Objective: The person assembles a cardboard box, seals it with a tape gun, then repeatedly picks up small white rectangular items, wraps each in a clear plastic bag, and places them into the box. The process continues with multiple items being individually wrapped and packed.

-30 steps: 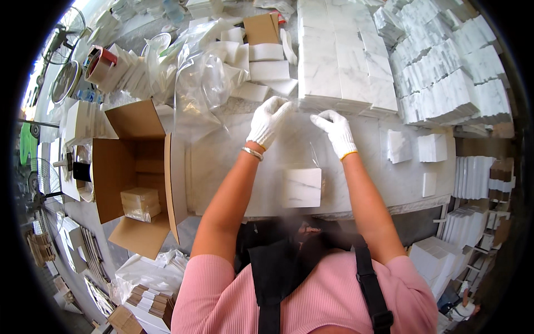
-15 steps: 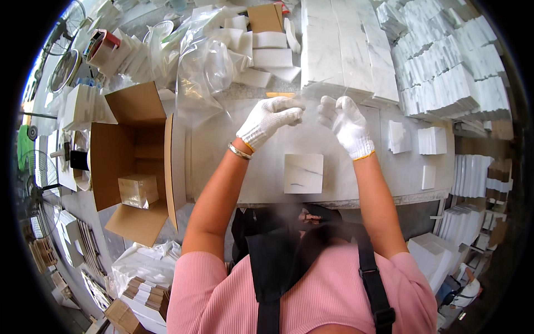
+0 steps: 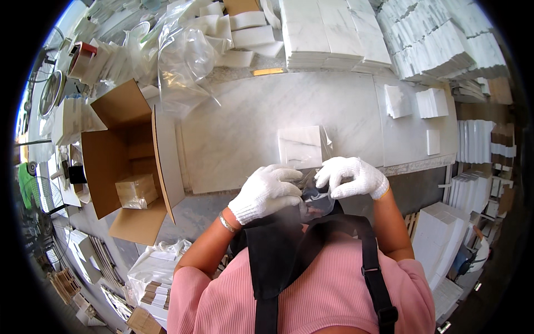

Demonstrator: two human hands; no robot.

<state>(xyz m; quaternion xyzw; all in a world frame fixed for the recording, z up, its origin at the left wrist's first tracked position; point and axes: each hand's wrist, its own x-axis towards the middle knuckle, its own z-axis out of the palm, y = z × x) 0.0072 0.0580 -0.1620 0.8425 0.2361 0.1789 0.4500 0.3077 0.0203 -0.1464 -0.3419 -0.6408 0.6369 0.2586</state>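
A square white marble tile (image 3: 299,147) with a grey vein lies on the pale stone tabletop, near its front edge. Clear plastic film (image 3: 318,205) hangs between my gloved hands, in front of the tile, and a crinkled bit of it shows along the tile's right side. Whether the film goes over or under the tile, I cannot tell. My left hand (image 3: 268,193), in a white knit glove, pinches the film at its left. The thumb and fingers of my right hand (image 3: 351,178), gloved alike, are curled on its right side.
An open cardboard box (image 3: 169,161) stands left of the table, holding a clear-wrapped block (image 3: 136,191). A plastic bag (image 3: 186,58) and foam pieces (image 3: 253,38) lie at the back. Stacked marble tiles (image 3: 322,30) fill the back right; small tile stacks (image 3: 432,103) sit at the right.
Both hands have come from beyond the tile toward my body, drawing the clear film with them. The tile appears slightly turned, and the whole view has shifted.
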